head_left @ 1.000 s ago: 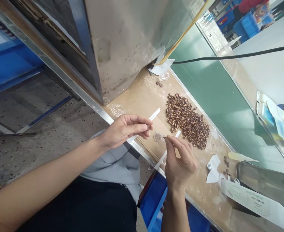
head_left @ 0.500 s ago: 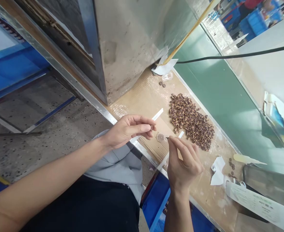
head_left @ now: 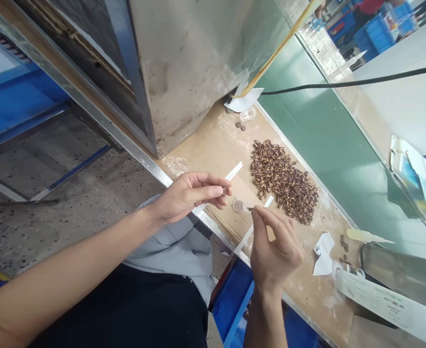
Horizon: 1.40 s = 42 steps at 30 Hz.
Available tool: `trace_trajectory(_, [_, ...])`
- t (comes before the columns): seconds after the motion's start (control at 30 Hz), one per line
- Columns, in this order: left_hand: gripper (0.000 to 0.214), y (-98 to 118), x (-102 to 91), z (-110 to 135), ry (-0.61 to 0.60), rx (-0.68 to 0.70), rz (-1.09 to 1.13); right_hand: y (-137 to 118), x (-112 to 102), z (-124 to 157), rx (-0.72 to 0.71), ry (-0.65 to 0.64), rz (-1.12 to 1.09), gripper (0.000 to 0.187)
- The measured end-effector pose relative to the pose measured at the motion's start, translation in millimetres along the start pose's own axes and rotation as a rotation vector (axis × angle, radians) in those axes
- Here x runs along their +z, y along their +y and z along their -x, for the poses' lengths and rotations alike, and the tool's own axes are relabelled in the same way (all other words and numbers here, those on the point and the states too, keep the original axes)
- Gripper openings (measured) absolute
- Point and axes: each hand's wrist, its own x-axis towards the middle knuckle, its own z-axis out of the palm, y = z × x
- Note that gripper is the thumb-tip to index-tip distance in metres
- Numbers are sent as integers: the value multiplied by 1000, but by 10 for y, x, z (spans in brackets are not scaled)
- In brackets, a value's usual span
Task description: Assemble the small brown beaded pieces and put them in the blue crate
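Observation:
My left hand [head_left: 191, 194] is closed in a pinch over a small part I cannot make out, above a white strip [head_left: 233, 171] on the cardboard bench top [head_left: 213, 140]. My right hand [head_left: 274, 246] pinches a thin dark tool whose tip touches a small clear round cap [head_left: 238, 206] lying between the two hands. A second white strip [head_left: 249, 232] runs under my right hand. Just right of the cap lies a heap of small brown parts [head_left: 283, 181].
A large metal box [head_left: 183, 63] stands at the back of the bench. A green conveyor belt [head_left: 329, 140] runs along the right side. Torn white paper [head_left: 321, 253], loose brown discs [head_left: 343, 244], a cream dropper [head_left: 365, 236] and a labelled bag [head_left: 383, 302] lie at the right. A blue bin [head_left: 234, 304] sits below the edge.
Both hands hold nearly the same places; the right hand's tool tip stays at the clear cap. The view has only shifted slightly.

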Motion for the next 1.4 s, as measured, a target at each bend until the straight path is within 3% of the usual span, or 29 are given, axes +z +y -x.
trace_trajectory(1.0, [17,2,8,0,-31,11,12,62,10,153,56,22,-23,6])
trace_trajectory(1.4, [17,14,17,5,-29,7,2,-2,-2,46,-153,-15,121,20])
